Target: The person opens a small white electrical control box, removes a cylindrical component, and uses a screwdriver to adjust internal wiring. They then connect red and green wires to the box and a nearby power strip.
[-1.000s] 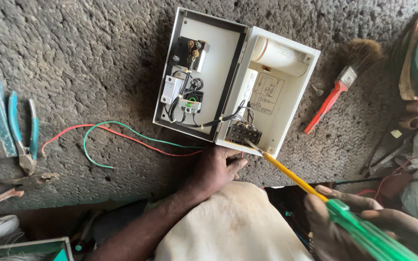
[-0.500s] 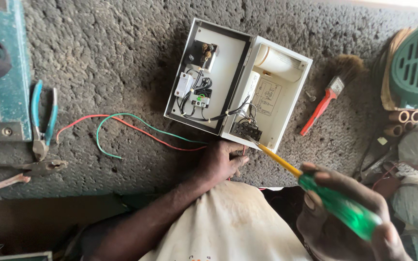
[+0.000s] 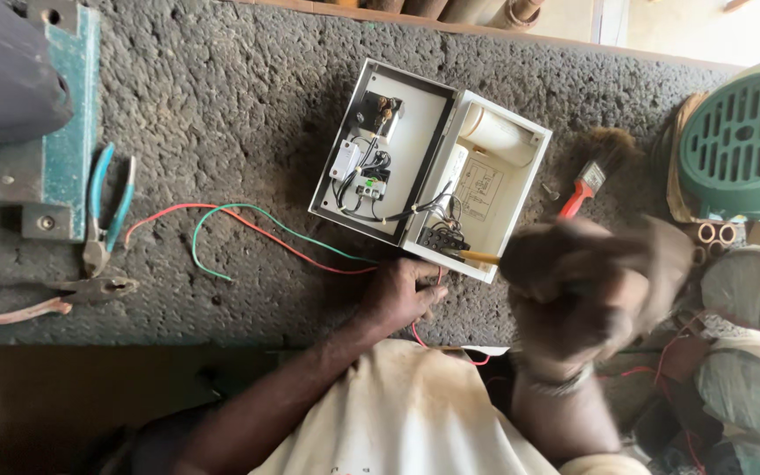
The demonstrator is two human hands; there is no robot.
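Screwdriver (image 3: 472, 256) looks light and stiff, gripped by its handle in the blurred right hand (image 3: 587, 290). Left hand (image 3: 400, 295) pinches the floppy red wire (image 3: 327, 264) beside the rigid open box (image 3: 428, 167)

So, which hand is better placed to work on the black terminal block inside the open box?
The right hand, probably: its yellow screwdriver shaft already points at the terminal block. The left hand rests on the red wire beside the box.

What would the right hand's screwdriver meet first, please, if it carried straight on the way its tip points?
Most likely the dark terminal block in the open white box. The right hand holds the yellow screwdriver shaft aimed at it, tip very close; the blur hides whether they touch.
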